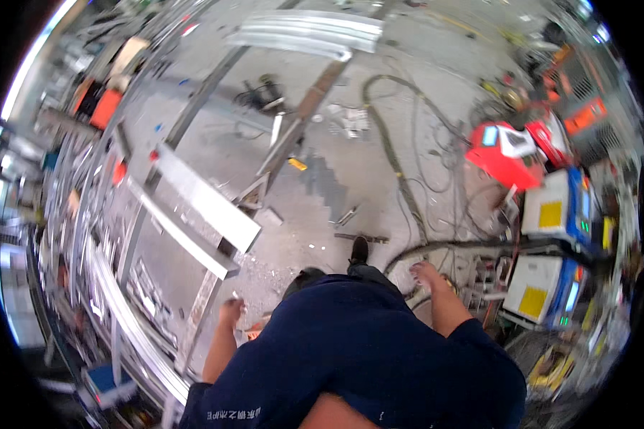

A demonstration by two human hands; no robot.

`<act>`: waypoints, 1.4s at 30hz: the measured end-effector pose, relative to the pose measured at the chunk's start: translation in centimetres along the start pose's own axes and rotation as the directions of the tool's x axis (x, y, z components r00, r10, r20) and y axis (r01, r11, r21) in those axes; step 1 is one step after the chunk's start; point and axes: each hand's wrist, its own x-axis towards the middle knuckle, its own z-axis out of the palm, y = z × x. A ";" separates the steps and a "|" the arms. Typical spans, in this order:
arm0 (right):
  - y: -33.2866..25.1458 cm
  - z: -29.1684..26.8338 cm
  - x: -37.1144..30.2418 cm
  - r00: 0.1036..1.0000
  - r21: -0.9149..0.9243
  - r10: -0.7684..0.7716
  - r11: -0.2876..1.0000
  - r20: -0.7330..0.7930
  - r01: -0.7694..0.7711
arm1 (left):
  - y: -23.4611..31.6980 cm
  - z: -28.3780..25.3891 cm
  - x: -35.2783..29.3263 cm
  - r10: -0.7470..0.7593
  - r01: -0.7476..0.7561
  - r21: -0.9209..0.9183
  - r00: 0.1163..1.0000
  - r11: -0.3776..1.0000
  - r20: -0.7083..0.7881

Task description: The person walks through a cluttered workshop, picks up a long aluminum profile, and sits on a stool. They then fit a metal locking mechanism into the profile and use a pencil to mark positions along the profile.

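My left hand (231, 312) hangs low at my left side, close to the end of a pale metal channel (182, 232). Its fingers look bent and are smeared, so whether they hold anything is unclear. On the other side, my right hand (425, 274) swings out over the floor near a thick dark hose (465, 245). The fingers there are loosely apart, with nothing seen in them. A wider metal profile (207, 196) lies beside the channel, both resting across dark steel rails (206, 304). One dark shoe (360, 249) shows below me.
Long silver profiles (304, 32) lie across the rails farther ahead. At the right stand a red machine (504, 156) and two white-and-blue machines (551, 207). Hoses and cables (386, 139) run over the grey floor. Metal stock (125, 307) crowds the left side.
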 end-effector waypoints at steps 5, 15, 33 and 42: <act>-8.7 -3.9 7.2 0.986 -0.241 -0.162 0.959 -0.039 0.148 | 4.8 1.7 -2.8 0.084 -0.084 -0.112 0.996 0.990 -0.003; -17.1 -4.6 -0.2 0.984 0.160 0.006 0.986 0.176 -0.035 | -2.7 4.6 3.0 -0.375 0.370 0.061 0.908 0.927 0.187; -19.8 -6.0 -0.8 0.907 0.144 -0.099 0.989 0.409 0.042 | 4.9 3.7 7.3 -0.134 0.149 -0.128 0.984 0.981 0.117; -20.5 -1.7 -6.0 0.971 -0.488 -0.170 0.842 0.167 0.231 | 4.9 2.1 5.9 -0.186 0.192 -0.045 0.976 0.980 0.109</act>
